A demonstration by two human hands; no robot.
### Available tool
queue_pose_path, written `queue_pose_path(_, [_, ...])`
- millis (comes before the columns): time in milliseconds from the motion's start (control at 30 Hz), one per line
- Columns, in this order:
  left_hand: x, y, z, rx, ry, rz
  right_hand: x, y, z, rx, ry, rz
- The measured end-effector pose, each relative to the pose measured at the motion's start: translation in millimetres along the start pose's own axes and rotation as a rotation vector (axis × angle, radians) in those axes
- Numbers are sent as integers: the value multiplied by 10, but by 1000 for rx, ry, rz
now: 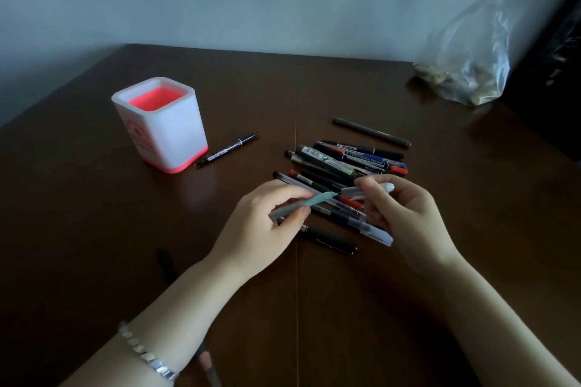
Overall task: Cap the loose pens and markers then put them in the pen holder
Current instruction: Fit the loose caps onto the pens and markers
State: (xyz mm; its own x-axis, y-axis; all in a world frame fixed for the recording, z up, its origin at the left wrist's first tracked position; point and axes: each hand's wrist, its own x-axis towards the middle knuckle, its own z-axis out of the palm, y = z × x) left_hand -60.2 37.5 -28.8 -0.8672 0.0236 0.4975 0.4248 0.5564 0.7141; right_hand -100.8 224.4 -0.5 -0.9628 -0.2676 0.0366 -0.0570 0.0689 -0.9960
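Note:
My left hand (264, 223) grips a pale teal pen (301, 204), its tip pointing right. Facing that tip, my right hand (405, 214) pinches a clear white cap (361, 191), a small gap from it. Both hands hover over a pile of several pens and markers (345, 163) on the dark table. The white pen holder (163, 126) with a pink inside and pink base stands at the left, upright. A thin black pen (228, 149) lies beside the holder's base.
A long dark pen (371, 132) lies apart behind the pile. A black pen (330, 239) lies between my hands. A dark cap-like piece (166, 264) lies by my left forearm. A clear plastic bag (471, 66) sits at the table's far right corner. Wall behind.

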Motion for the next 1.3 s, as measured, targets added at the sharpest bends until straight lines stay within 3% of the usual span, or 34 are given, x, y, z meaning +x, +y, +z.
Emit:
queue_pose_path(367, [-57,59,-16,36,16,37,-79,22,126,-109,-192,2])
queue_pose_path(833, [-47,116,-94,-269,-140,-212,-178,26,185,-208,-212,-202])
queue_pose_path(933, [-42,116,-65,-231,-82,-178,-161,4,184,-203,-179,-219])
queue_pose_path(1033, [-26,51,2,-28,50,14,-119,6,196,-220,-119,-219])
queue_pose_path(1133, [2,-18,39,174,134,101,-81,36,138,-444,-47,-335])
queue_pose_path(1300, [36,-83,-99,274,295,-27,-43,86,-9,-665,94,-430])
